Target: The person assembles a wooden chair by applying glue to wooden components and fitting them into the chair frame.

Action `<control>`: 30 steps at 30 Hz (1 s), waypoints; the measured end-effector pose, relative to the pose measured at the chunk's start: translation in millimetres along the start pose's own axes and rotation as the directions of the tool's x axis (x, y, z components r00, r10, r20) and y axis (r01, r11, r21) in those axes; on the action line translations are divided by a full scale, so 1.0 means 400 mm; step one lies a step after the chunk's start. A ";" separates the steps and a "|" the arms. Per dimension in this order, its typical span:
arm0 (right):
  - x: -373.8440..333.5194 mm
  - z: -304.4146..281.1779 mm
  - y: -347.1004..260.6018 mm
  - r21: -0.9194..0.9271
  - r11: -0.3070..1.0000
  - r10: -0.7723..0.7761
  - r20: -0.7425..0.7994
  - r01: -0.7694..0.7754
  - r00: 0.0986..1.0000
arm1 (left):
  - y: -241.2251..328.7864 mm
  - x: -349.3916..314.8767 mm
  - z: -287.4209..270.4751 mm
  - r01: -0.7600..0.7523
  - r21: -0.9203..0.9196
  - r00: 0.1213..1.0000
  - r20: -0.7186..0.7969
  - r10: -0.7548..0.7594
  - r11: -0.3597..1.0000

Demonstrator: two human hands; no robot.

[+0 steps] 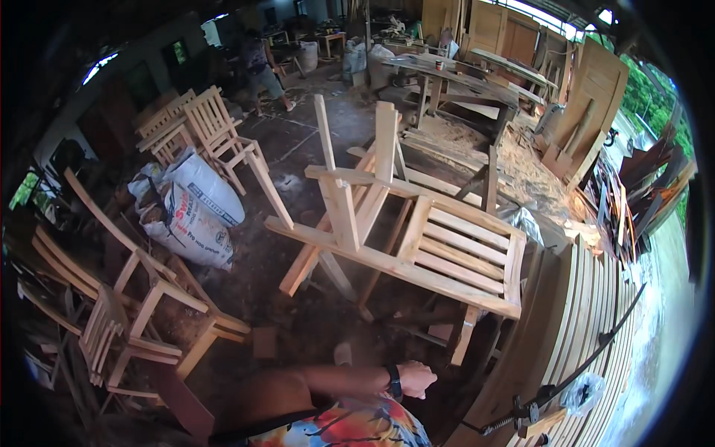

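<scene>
My left forearm reaches across my body from the lower left, with a dark watch [394, 381] on the wrist. My left hand [416, 379] is closed, its fingers curled in; what it holds, if anything, is hidden. Nothing shows of my right hand. Just beyond my left hand, an unfinished wooden chair frame [447, 257] lies on its back over a support, its slatted back toward the right and its legs pointing up. One leg end [465, 335] of the pale wood hangs down near my hand.
Chair frames [153, 313] stand at the left, beside filled sacks [195, 212]. Another slatted chair [216, 123] is farther back. Long boards [573, 320] are stacked at the right, with a bar clamp [525, 410] on them. A workbench [454, 71] and a person [264, 74] are at the back.
</scene>
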State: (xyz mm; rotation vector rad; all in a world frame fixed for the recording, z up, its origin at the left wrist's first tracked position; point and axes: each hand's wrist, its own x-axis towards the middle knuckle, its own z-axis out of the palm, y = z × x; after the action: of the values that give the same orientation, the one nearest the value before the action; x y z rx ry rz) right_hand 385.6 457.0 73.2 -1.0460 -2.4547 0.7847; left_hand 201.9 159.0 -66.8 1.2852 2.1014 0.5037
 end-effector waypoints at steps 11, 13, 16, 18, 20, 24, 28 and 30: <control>0.073 0.232 -0.334 0.648 0.760 -0.091 0.183 -0.051 0.979 | -0.363 -0.292 -0.084 0.140 -0.211 0.961 -0.205 -0.184 0.967; 0.081 0.274 -0.387 0.743 0.665 -0.132 0.212 -0.072 0.968 | -0.419 -0.384 -0.111 0.215 -0.203 0.931 -0.253 -0.263 0.955; 0.104 0.318 -0.448 0.840 0.534 -0.197 0.229 -0.092 0.953 | -0.520 -0.481 -0.115 0.334 -0.243 0.864 -0.307 -0.399 0.911; 0.127 0.360 -0.496 0.883 0.455 -0.261 0.250 -0.110 0.932 | -0.586 -0.561 -0.107 0.401 -0.284 0.808 -0.339 -0.482 0.871; 0.148 0.392 -0.551 0.912 0.392 -0.329 0.263 -0.122 0.907 | -0.636 -0.636 -0.097 0.474 -0.297 0.722 -0.407 -0.559 0.829; 0.210 0.454 -0.669 0.942 0.302 -0.474 0.281 -0.145 0.834 | -0.682 -0.774 -0.096 0.594 -0.374 0.551 -0.455 -0.699 0.712; 0.281 0.536 -0.785 0.944 0.259 -0.608 0.323 -0.203 0.726 | -0.622 -0.863 -0.145 0.586 -0.584 0.483 -0.306 -0.820 0.562; 0.313 0.581 -0.853 0.949 0.233 -0.729 0.316 -0.215 0.607 | -0.609 -0.868 -0.138 0.602 -0.570 0.471 -0.312 -0.825 0.559</control>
State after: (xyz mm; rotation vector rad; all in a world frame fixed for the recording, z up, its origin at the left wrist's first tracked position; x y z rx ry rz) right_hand -2.9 273.5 114.5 0.4046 -1.7269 2.4850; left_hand 121.7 -261.1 -66.9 -0.1343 2.5717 0.8948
